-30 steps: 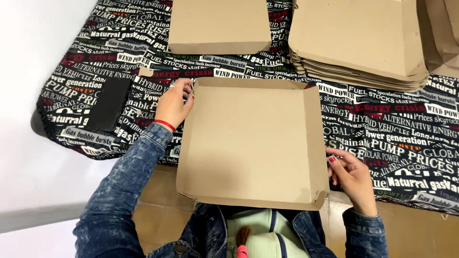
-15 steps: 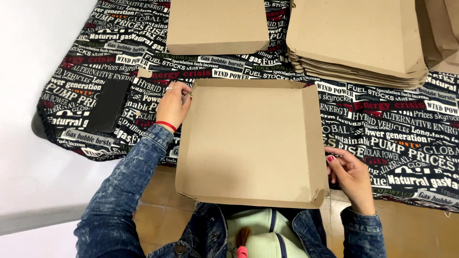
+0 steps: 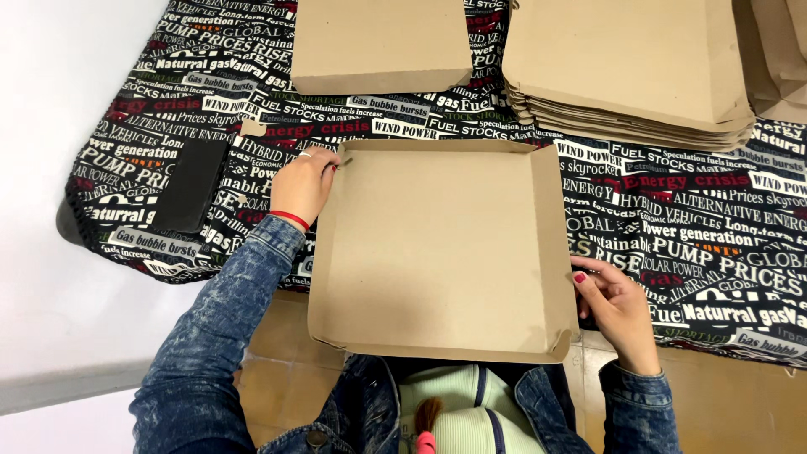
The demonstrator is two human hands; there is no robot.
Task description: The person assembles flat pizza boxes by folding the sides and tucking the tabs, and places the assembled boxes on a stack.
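Cardboard tray (image 3: pixel 437 252) — left hand (image 3: pixel 304 187) pinching its corner, right hand (image 3: pixel 618 307) gripping its edge.

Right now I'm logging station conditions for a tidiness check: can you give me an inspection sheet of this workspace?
Surface: table under a black printed cloth.
Job's things: open cardboard tray, side flaps raised.
Clutter: stack of flat cardboard blanks; folded box; black phone.
Grips: left hand pinches the tray's left flap; right hand is at its right flap.
Cables: nothing seen.
Surroundings: tiled floor; white wall.
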